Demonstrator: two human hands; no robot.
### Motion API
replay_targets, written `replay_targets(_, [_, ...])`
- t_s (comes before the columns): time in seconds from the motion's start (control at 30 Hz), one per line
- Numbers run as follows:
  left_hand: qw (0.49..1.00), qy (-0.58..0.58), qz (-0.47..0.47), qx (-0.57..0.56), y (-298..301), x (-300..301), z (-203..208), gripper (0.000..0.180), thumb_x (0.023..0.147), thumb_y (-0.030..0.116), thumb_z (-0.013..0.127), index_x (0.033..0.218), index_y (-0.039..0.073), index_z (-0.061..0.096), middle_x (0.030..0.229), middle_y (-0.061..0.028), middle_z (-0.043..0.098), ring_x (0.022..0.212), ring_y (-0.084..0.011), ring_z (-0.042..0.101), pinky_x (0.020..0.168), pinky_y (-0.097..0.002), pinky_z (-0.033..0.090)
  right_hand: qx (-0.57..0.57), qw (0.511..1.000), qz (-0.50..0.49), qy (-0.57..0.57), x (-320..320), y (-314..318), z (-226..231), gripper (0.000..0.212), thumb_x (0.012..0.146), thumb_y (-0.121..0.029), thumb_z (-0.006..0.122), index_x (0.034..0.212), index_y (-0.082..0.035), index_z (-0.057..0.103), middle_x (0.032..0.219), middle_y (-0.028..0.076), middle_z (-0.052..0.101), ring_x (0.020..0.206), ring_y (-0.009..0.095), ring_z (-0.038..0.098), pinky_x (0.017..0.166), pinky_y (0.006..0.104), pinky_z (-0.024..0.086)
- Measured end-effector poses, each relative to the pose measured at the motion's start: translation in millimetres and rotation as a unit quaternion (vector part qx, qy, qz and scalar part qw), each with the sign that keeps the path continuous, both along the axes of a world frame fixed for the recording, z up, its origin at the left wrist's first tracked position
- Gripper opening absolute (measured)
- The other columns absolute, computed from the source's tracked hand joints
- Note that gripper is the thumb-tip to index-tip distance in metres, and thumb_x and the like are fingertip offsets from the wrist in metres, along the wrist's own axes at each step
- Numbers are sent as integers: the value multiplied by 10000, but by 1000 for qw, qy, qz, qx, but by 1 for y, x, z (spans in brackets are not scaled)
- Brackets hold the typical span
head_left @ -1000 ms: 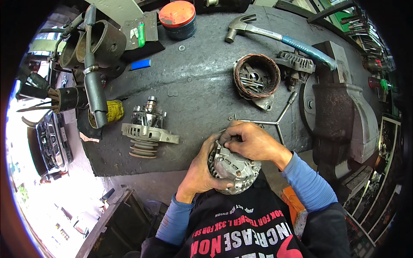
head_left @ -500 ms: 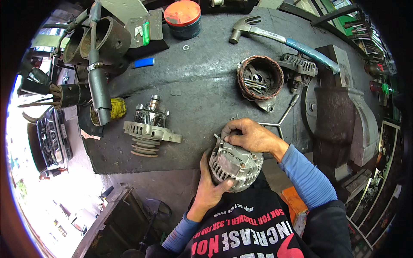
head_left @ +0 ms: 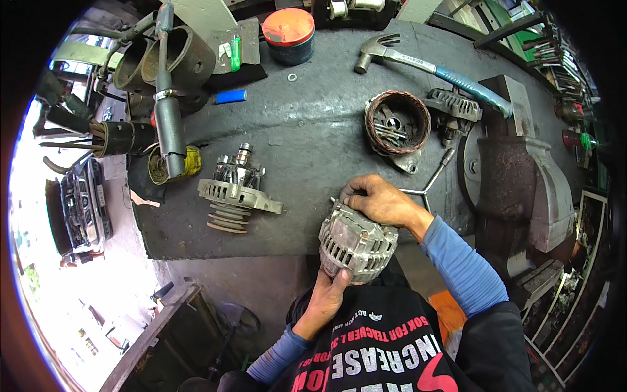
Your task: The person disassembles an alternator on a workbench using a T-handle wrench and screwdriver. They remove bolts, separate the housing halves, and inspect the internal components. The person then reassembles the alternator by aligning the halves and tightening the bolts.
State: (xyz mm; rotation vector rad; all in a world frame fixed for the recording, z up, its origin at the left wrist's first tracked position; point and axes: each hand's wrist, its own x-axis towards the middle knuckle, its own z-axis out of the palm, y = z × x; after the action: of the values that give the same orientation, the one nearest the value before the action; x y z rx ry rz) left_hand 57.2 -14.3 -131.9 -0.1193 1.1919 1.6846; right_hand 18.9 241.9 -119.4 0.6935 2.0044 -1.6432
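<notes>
the person's black shirt [head_left: 372,320] is nearest, at 6 o'clock. just above it, the left hand [head_left: 326,297] grips a round, grey metal case [head_left: 356,242] from its 7 o'clock, with the thumb pressed on the slotted side. the case is at the near edge of the dark table [head_left: 300,228]; i cannot tell if it rests there. the right hand [head_left: 379,201] comes over its 1 o'clock, fingers bent near a small pin [head_left: 334,200] at 11 o'clock; whether they hold something small, i cannot tell.

taking the case as the centre of the clock, a metal part with a ribbed wheel [head_left: 238,189] lies at 10 o'clock. a wrench with three arms [head_left: 426,189] is between 1 and 2, partly behind the right hand. a large vise [head_left: 513,183] stands at 2 o'clock, and a yellow can [head_left: 189,161] at 10, beyond the wheel part. near 1 o'clock, a ring of copper wire [head_left: 427,124] holds small metal pieces.

farther, a hammer with blue handle [head_left: 457,80] lies at 1 o'clock, and a tub with red lid [head_left: 289,36] stands at 11.
</notes>
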Motion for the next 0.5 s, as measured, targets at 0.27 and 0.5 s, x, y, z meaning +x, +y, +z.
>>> replay_targets(0.27, [992,59,-115,-15,20,-40,41,563,1061,427,666,1414,6,543,1131,-61,654,848,-94,581,744,-273,516,-6,994,-109,-3,-7,-2,-10,541,989,-323,681,1322,97,609,1200,249,701,1111,310,668,990,408,508])
replay_targets(0.5, [970,141,-187,61,44,-84,89,509,1061,233,685,1470,-17,514,1370,-83,648,1270,-170,588,1106,-356,474,-202,934,-293,-26,6,4,-13,738,943,-281,736,1516,100,469,1379,208,626,1160,238,659,984,318,526])
